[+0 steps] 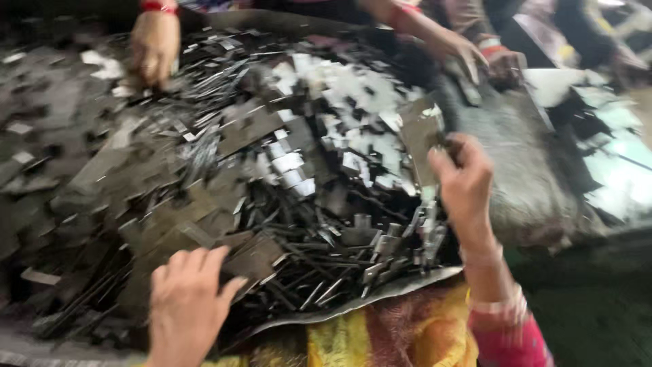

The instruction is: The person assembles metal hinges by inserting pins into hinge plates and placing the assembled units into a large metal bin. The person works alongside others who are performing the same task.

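Note:
A big heap of flat grey metal scrap pieces [272, 156] fills the view. My left hand [187, 299] rests palm down on the near side of the heap, fingers spread over flat plates. My right hand [463, 180] is raised at the right side of the heap and pinches a flat grey metal sheet piece [420, 139] between thumb and fingers. Thin metal strips and small bracket-like bits [380, 245] lie just below that hand.
Other people's hands work the far side: one [155, 47] at the top left, others [475, 58] at the top right. A grey sack [523, 156] lies right of the heap. Yellow and red cloth [401, 333] is at the near edge.

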